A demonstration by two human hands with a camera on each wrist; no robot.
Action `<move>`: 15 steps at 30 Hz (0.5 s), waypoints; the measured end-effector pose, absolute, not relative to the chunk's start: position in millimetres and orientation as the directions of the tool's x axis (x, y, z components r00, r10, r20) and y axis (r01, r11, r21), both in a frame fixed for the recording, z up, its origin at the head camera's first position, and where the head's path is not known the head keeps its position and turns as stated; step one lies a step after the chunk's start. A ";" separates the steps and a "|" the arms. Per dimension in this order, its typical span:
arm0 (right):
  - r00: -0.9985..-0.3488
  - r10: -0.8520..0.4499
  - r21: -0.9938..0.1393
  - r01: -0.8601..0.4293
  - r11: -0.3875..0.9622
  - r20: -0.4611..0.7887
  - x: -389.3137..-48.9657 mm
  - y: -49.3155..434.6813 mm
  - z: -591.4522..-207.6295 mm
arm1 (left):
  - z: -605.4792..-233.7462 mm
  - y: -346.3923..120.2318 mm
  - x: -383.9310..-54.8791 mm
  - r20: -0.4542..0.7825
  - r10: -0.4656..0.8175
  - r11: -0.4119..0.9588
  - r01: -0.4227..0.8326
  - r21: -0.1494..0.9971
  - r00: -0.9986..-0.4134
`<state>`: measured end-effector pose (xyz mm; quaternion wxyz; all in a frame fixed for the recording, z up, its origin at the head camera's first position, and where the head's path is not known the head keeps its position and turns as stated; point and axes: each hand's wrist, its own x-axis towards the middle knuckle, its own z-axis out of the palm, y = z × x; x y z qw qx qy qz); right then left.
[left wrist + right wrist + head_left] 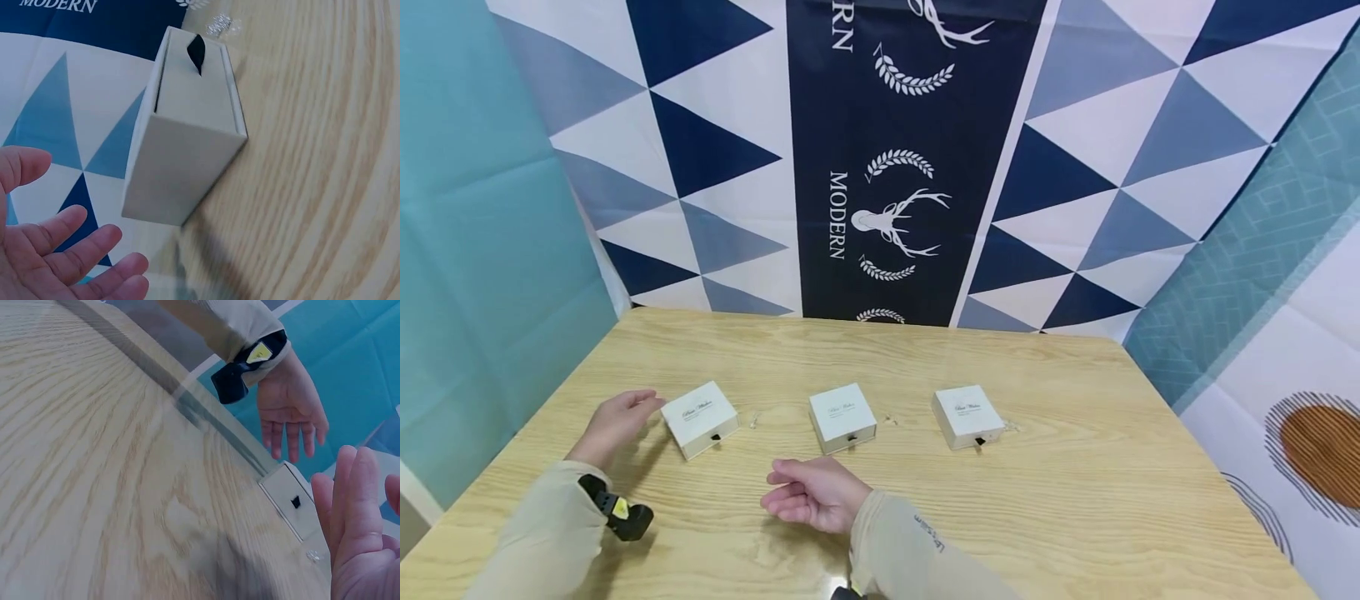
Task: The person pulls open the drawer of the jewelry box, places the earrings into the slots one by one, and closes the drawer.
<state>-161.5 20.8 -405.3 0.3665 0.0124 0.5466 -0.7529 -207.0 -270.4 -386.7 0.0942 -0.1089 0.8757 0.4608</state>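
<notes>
Three small white drawer boxes with a black pull tab stand in a row on the wooden table: a left box (700, 418), a middle box (842, 417) and a right box (967, 415). My left hand (619, 425) is just left of the left box, apart from it and holding nothing. In the left wrist view its fingers (94, 250) spread loosely near the box (178, 137). My right hand (820, 493) hovers over the table in front of the middle box, fingers relaxed, with nothing in it.
A small clear shiny item (754, 421) lies beside the left box; similar tiny items (891, 419) lie right of the middle one and by the right box (1011, 426). Patterned cloth (722, 167) hangs behind the wooden table (1037, 517).
</notes>
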 end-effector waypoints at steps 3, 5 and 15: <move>-0.728 -0.536 -0.811 0.571 -0.129 -0.427 -163.0 11.9 -406.0 | -386.9 -272.2 -207.8 -0.269 -0.104 0.541 -0.282 0.793 -0.957; -0.730 -0.532 -0.809 0.572 -0.132 -0.429 -164.0 7.6 -408.3 | -387.1 -271.8 -208.4 -0.265 -0.103 0.542 -0.278 0.793 -0.959; -0.736 -0.495 -0.805 0.582 -0.114 -0.462 -173.8 -12.4 -415.1 | -387.4 -274.0 -213.5 -0.268 -0.116 0.548 -0.287 0.786 -0.956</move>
